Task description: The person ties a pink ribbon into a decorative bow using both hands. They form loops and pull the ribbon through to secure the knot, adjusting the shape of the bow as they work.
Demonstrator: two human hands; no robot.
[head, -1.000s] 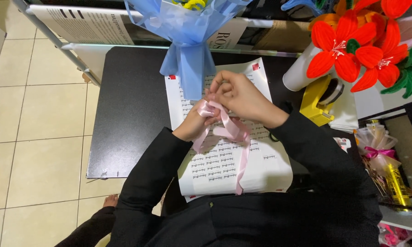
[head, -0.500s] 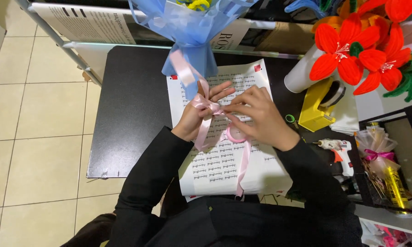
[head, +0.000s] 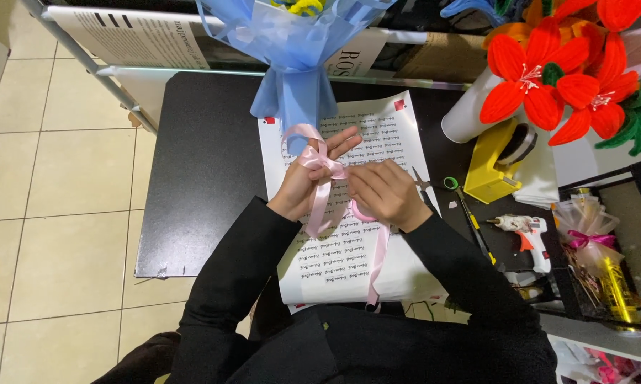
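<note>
On the black table (head: pixel 192 178), a printed paper sheet (head: pixel 356 263) lies beneath both my hands. My left hand (head: pixel 303 186) grips the pink ribbon (head: pixel 320 181) loop above the sheet; my right hand (head: pixel 383 193), just beside it, pinches the ribbon's trailing end.

**Item count, black table**

- Hands: 2, left hand (head: pixel 308 178) and right hand (head: pixel 383 193).
- Pink ribbon (head: pixel 319 186): 1.
- Blue-wrapped bouquet (head: pixel 292 43): 1.
- Printed paper sheet (head: pixel 349 256): 1.
- Red pipe-cleaner flowers (head: pixel 523 78): at least 3.
- Yellow tape dispenser (head: pixel 493 171): 1.
- Glue gun (head: pixel 523 229): 1.
- Scissors (head: pixel 445 186): 1.
</note>
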